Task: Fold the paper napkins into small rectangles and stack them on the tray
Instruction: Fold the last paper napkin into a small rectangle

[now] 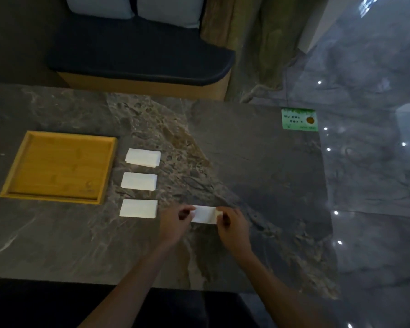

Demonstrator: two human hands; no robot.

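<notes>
Folding the fourth napkin (205,214) on the dark marbled counter (258,162), low in the middle of the view and just right of a column of three finished white rectangles: far one (143,157), middle one (139,181), near one (138,208). Left hand (175,224) at the napkin's left end, fingers (187,213) curled and pinching that edge; right hand (232,229) at the right end, fingers (219,215) pressed together on a small raised flap. Cannot tell whether the flap is a corner being turned over or only lifted. Wooden tray (17,162) well to the left beyond the column, holding no napkins yet, so stacking not begun. For a good fold, judged from this: keep the left pinch as an anchor, bring the right end over until the edges meet squarely, then flatten along the crease from the middle outward rather than from one end, since thin paper skews and puffs easily. Match the size to the three neighbours so the stack sits even. Avoid dragging the paper across the counter, which could nudge the near rectangle. Green card (298,120) at the far right corner, well apart and no concern
</notes>
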